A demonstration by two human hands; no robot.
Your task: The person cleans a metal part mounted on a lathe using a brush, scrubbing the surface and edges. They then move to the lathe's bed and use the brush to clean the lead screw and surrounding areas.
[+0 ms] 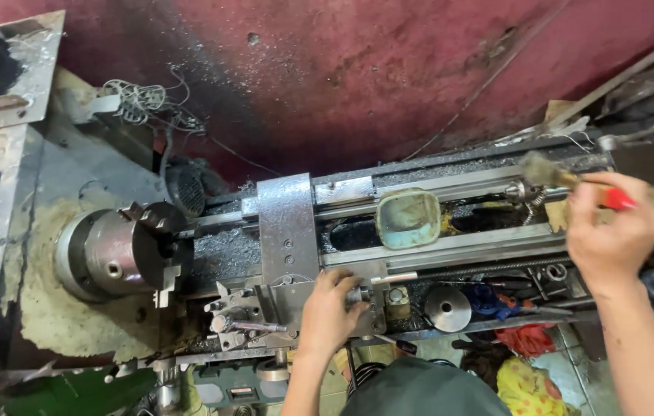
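Left hand [332,308] on lathe carriage [288,231], right hand [612,231] gripping red-handled brush [566,179].

- Bare ways [458,246] lay open between the teal tub [408,219] and the right hand [612,231].
- The chuck [123,250] blocked the bed's far left.
- Tool post [238,316] crowded the left hand [331,312].

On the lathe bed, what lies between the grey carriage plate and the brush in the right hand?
In the head view, a greenish rectangular tub sits on the lathe bed between the carriage plate and the brush held by the right hand.
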